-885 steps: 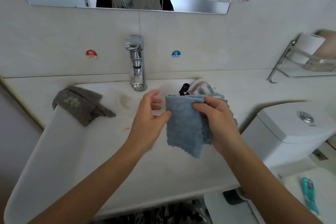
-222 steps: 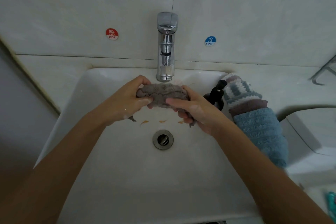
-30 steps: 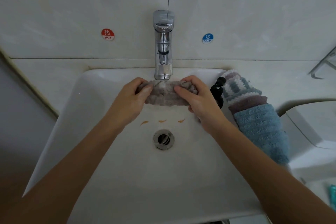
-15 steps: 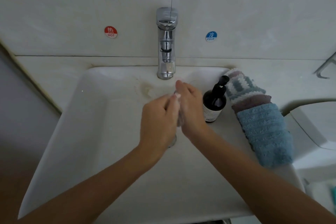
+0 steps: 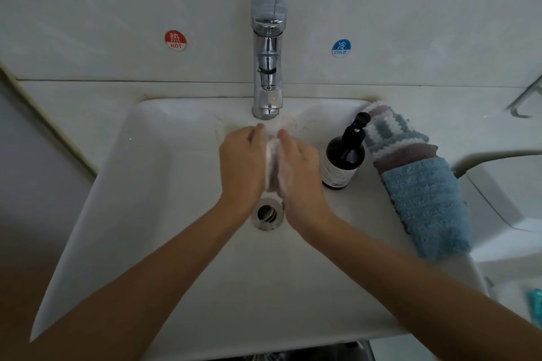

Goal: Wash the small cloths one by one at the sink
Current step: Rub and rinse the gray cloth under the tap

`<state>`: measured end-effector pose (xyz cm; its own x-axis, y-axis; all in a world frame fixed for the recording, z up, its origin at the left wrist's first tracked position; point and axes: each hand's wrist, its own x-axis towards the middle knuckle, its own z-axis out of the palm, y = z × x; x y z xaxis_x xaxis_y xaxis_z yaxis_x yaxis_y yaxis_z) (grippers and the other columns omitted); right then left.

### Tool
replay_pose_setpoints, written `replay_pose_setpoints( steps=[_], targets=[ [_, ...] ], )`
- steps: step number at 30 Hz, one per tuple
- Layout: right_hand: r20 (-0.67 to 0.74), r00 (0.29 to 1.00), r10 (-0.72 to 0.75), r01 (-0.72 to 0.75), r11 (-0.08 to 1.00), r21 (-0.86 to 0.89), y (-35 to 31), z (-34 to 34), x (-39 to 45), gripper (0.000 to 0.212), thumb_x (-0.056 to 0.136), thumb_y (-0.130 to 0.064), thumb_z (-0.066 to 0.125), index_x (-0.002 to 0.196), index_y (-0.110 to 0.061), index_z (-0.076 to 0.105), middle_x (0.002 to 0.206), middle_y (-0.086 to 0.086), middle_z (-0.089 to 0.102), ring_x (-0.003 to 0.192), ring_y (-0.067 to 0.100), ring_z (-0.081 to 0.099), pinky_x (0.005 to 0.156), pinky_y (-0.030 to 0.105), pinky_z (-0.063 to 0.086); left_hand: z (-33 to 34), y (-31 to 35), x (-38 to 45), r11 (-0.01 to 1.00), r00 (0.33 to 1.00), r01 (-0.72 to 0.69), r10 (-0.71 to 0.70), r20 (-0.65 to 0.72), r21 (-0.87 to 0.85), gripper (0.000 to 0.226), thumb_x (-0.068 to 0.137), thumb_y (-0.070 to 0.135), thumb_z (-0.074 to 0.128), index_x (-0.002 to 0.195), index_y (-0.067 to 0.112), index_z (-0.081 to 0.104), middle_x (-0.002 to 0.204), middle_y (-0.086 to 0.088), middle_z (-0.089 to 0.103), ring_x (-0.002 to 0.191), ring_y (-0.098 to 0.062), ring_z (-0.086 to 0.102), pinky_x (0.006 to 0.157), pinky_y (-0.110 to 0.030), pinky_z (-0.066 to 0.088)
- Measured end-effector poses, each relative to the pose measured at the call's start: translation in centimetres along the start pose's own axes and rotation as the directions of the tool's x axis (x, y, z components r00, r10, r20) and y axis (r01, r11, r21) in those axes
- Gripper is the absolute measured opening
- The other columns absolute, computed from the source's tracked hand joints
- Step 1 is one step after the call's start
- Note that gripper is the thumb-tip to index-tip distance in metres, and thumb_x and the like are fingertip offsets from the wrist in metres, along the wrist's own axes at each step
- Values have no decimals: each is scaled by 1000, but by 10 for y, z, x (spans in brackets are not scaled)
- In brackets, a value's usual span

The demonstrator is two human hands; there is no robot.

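Observation:
A small grey-brown cloth [image 5: 273,167], foamy with soap, is squeezed between my two palms over the white sink [image 5: 164,184], just below the chrome tap [image 5: 267,67]. My left hand [image 5: 242,161] presses it from the left, my right hand [image 5: 297,164] from the right, fingers pointing toward the tap. Most of the cloth is hidden between the hands. On the sink's right rim lie three more cloths: a striped one [image 5: 390,129], a brown one [image 5: 410,155] and a blue one [image 5: 425,205].
A dark soap pump bottle [image 5: 344,155] stands on the rim right of my right hand. The drain [image 5: 267,213] lies under my wrists. Hot [image 5: 175,40] and cold [image 5: 341,47] stickers flank the tap. A toilet tank [image 5: 504,184] stands at the right.
One second ago both hands held the cloth stretched sideways under the tap. They have since come together, palms facing, with the cloth bunched between them and foam showing.

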<state>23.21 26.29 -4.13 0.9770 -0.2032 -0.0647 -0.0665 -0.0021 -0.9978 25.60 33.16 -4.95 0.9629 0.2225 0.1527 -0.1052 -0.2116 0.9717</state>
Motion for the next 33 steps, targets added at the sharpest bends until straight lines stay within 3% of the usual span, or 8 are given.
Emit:
replay_pose_setpoints(
  steps=[5, 8, 11, 16, 21, 27, 30, 33],
  targets=[
    [-11, 999, 30, -30, 999, 43, 1, 0, 16, 31, 102, -14, 46, 72, -18, 52, 57, -11, 44, 52, 1, 50, 56, 20, 43, -1, 1, -28, 990, 989, -144, 143, 27, 7, 48, 100, 17, 47, 52, 17, 44, 45, 7, 43, 42, -5, 44, 46, -22, 39],
    [-60, 994, 90, -79, 983, 169, 8, -5, 16, 44, 104, -27, 44, 60, -19, 47, 45, -9, 45, 49, 9, 50, 58, 32, 41, 3, 1, -24, 993, 992, -121, 120, 42, 6, 47, 99, 17, 48, 52, 15, 45, 47, 5, 45, 43, -4, 43, 48, -21, 37],
    [-32, 999, -14, 15, 999, 42, 17, 2, 6, 46, 100, -32, 48, 56, -24, 54, 55, -2, 52, 63, 22, 55, 65, 42, 45, -1, -7, 5, 999, 1000, -28, 28, 0, 19, 49, 100, 18, 48, 52, 16, 41, 50, 1, 42, 47, -10, 39, 56, -30, 34],
    [-40, 996, 85, -82, 994, 76, 8, -4, 25, 46, 104, -17, 45, 59, -16, 36, 41, -10, 35, 40, 5, 39, 46, 19, 36, -1, 1, -39, 979, 977, -201, 197, 76, 45, 43, 96, 29, 46, 56, 13, 50, 49, 1, 48, 46, -8, 47, 48, -24, 39],
    [-6, 1000, 0, 0, 999, -33, 15, 2, 8, 40, 103, -22, 46, 64, -15, 54, 56, -1, 55, 62, 18, 57, 58, 32, 48, -2, -8, 8, 998, 998, -50, 51, -33, 46, 49, 99, 14, 49, 50, 18, 40, 48, 2, 42, 46, -11, 42, 55, -33, 39],
    [-33, 995, 89, -88, 995, 55, 10, -3, 23, 54, 102, -18, 47, 49, -24, 41, 47, -8, 37, 51, 14, 40, 58, 32, 34, 2, 0, -35, 989, 989, -142, 140, 43, 41, 42, 98, 20, 49, 58, 8, 53, 52, -3, 52, 50, -13, 52, 52, -29, 43],
    [-33, 999, 20, -22, 998, -60, 15, -4, 7, 38, 102, -20, 46, 66, -15, 58, 63, 5, 58, 67, 25, 61, 63, 40, 52, 8, -10, 0, 997, 1000, -30, 29, 8, 65, 44, 97, 15, 50, 53, 10, 48, 49, -1, 47, 43, -6, 47, 52, -32, 36],
    [28, 1000, 5, -3, 997, -76, 19, -6, 2, 35, 102, -18, 48, 69, -10, 57, 63, 4, 57, 65, 20, 58, 60, 34, 49, 6, -15, 3, 998, 1000, 16, -16, 5, 56, 46, 98, 16, 48, 53, 12, 46, 50, -1, 46, 46, -14, 47, 53, -36, 41]
  ],
)
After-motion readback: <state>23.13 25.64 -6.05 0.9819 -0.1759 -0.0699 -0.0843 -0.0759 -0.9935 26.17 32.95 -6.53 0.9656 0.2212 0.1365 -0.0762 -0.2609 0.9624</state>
